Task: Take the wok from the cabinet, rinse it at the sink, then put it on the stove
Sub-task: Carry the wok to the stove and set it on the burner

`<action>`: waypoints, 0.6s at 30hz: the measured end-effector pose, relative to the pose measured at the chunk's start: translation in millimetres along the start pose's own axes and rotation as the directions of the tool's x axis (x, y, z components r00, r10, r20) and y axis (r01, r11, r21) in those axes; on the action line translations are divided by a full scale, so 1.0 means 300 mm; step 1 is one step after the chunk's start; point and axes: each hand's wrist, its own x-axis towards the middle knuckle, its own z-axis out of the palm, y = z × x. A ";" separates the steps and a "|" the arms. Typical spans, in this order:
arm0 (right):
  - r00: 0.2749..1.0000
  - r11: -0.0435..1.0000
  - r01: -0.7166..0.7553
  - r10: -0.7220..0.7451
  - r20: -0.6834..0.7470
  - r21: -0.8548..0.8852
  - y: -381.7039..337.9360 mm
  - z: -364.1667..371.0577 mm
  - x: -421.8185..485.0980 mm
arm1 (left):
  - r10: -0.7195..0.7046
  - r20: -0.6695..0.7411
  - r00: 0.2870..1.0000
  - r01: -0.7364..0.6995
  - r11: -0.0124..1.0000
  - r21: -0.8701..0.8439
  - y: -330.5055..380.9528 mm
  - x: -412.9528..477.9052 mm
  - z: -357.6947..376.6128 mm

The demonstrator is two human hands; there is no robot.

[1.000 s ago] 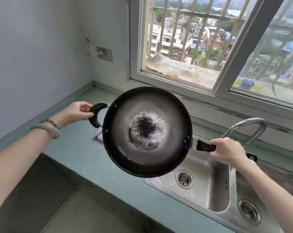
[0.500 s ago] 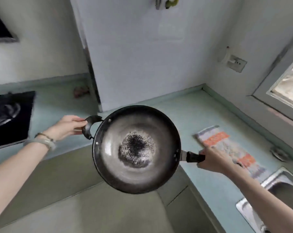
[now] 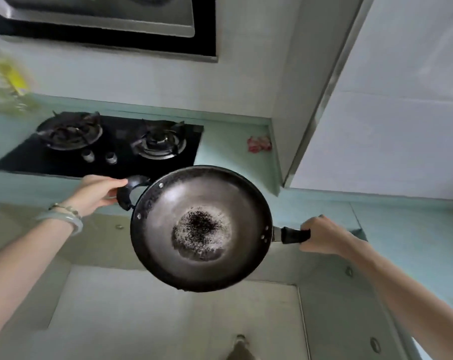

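Wok, round dark steel (image 3: 202, 229), hangs in air between our fists: left hand (image 3: 95, 193) closed on its loop handle, right hand (image 3: 321, 236) wrapped round the straight one. Carrying step, we judge; next, lower it onto the black glass gas stove (image 3: 116, 144) beyond our left grip.

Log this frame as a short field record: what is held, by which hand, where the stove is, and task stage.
held item: wok, in the air, not on any surface
left hand: grips the wok's loop handle
right hand: grips the long handle
stove: two burners, both bare, beyond the wok
nearest burner: right burner
wok interior: dark patch at centre
task stage: wok not yet on the stove
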 end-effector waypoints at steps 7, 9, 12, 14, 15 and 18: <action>0.990 0.987 0.140 -0.138 0.035 -0.078 -0.226 -0.143 0.364 | -0.088 -0.133 0.987 0.076 0.993 -0.093 -0.071 0.154 -0.244; 0.987 0.983 0.161 -0.159 0.036 -0.085 -0.270 -0.175 0.481 | -0.080 -0.157 0.984 0.065 0.993 -0.103 -0.060 0.215 -0.279; 0.984 0.981 0.176 -0.174 0.026 -0.088 -0.318 -0.240 0.661 | -0.074 -0.178 0.981 0.056 0.993 -0.103 -0.008 0.330 -0.321; 0.982 0.979 0.187 -0.184 0.034 -0.088 -0.347 -0.292 0.761 | -0.067 -0.186 0.980 0.050 0.995 -0.091 0.037 0.408 -0.335; 0.981 0.978 0.194 -0.192 0.034 -0.082 -0.360 -0.320 0.810 | -0.063 -0.203 0.977 0.043 0.994 -0.101 0.060 0.448 -0.339; 0.977 0.975 0.213 -0.212 0.018 -0.066 -0.406 -0.411 0.930 | -0.043 -0.261 0.964 0.008 0.991 -0.137 0.135 0.564 -0.339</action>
